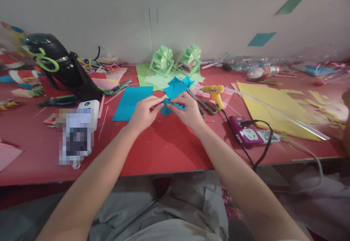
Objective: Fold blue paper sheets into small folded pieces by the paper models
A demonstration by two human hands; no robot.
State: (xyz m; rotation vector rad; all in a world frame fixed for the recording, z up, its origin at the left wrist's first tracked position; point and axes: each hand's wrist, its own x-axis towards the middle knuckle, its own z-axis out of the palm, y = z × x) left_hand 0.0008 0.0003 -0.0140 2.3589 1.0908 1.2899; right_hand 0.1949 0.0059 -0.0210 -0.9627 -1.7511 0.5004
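Observation:
Between my two hands, just above the red table (169,146), is a small folded piece of blue paper (166,109). My left hand (146,111) pinches its left side, and my right hand (186,109) pinches the right side. The fingers cover much of the folds. Behind the hands lies another folded blue paper piece (179,85). A flat blue sheet (131,100) rests to the left, partly under my left hand. Scissors (206,106) with dark handles lie right beside my right hand.
Two green paper wheels on stands (163,59) are at the back. A yellow glue gun (216,94), a purple power strip (244,133) with cords and yellow sheets (268,106) lie right. At left are a black bottle (65,69), a phone (78,135) and pliers (58,101).

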